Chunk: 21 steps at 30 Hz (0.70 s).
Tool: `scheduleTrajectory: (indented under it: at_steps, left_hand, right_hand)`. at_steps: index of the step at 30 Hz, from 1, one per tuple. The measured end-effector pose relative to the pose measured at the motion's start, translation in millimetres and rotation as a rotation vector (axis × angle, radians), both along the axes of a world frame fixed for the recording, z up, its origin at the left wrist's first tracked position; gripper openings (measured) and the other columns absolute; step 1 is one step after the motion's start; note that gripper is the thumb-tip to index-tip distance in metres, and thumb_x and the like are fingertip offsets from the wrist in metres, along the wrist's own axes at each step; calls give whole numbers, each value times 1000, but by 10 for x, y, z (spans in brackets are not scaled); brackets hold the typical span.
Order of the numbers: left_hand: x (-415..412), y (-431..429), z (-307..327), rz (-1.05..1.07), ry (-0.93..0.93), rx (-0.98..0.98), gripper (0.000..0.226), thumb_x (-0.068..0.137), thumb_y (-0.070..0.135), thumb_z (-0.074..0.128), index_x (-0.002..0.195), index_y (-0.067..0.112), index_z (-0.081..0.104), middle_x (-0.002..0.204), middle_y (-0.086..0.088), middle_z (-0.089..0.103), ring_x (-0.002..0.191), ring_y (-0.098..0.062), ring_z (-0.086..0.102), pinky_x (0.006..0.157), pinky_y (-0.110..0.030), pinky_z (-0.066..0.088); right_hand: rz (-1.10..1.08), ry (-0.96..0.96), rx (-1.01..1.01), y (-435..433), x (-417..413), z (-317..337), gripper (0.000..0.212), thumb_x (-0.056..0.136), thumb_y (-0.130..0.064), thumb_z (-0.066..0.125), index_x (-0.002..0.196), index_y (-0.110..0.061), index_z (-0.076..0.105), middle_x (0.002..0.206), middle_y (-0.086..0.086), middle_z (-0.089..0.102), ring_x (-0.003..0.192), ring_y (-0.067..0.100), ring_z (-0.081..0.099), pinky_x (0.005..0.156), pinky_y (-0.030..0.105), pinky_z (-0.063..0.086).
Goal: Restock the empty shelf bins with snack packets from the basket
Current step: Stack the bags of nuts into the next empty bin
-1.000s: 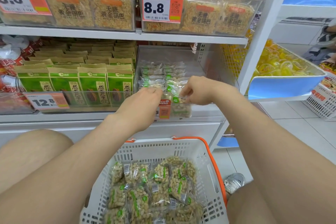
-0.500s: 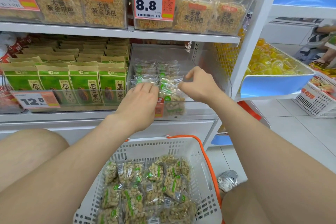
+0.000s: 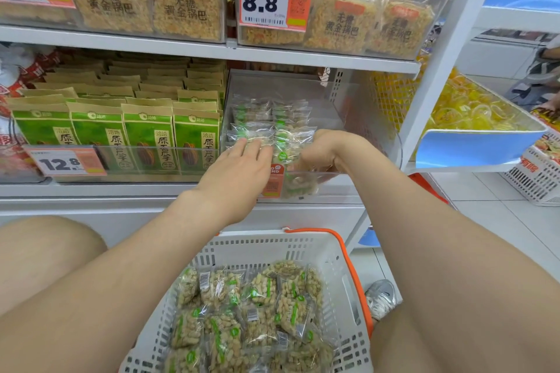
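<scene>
Reaching into the clear bin on the lower shelf, both hands work among the snack packets stacked inside it in two columns.

Left hand: fingers straight and close together, lying flat on the near packets of the left column. The thumb is not visible.

Right hand: wrist bent, fingers curled downward round the top of a front packet in the right column. The fingertips are hidden behind the back of the hand.

The bin's right side holds no packets. An orange label is fixed to the bin's front wall, between the two hands.

The white basket sits on the floor below the shelf, between the person's knees. It has an orange handle along its right rim. Basket packets of the same kind lie loose and overlapping in it, covering the bottom.

Just beside the bin, to its left, a second clear bin contains upright green bags in rows, with a price tag reading 12.8 on its front.
</scene>
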<state>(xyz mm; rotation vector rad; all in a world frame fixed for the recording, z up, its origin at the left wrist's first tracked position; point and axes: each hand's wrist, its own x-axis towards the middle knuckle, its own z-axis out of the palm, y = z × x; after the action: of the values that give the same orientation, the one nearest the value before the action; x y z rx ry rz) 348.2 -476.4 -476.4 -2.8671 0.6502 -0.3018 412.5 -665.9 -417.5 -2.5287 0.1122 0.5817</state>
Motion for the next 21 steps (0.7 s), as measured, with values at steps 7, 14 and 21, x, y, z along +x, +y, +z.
scheduleTrajectory:
  at_steps: [7, 14, 21]
  left_hand:
    - [-34, -27, 5, 18, 19, -48, 80, 92, 6, 60, 159, 4, 16, 161, -20, 27, 154, -43, 19, 125, -48, 27]
    - [-113, -66, 21, 44, 48, -129, 77, 97, 11, 59, 161, 6, 15, 165, -18, 21, 156, -43, 15, 126, -51, 24]
    - [-195, -57, 96, 11, -75, -366, 55, 91, 3, 61, 144, 9, 48, 143, -14, 49, 135, -34, 43, 114, -45, 38]
  right_hand:
    - [-34, -32, 16, 43, -100, 27, 25, 90, -23, 82, 82, -10, 62, 92, 7, 65, 81, 22, 69, 84, 37, 63]
    - [-36, -196, -199, 44, -218, 39, 48, 85, -51, 81, 84, -7, 63, 68, 5, 69, 59, 15, 65, 56, 27, 53]
    - [-25, -312, -202, -36, -375, -101, 59, 94, -57, 66, 121, -7, 52, 125, 13, 63, 110, 34, 60, 79, 35, 43]
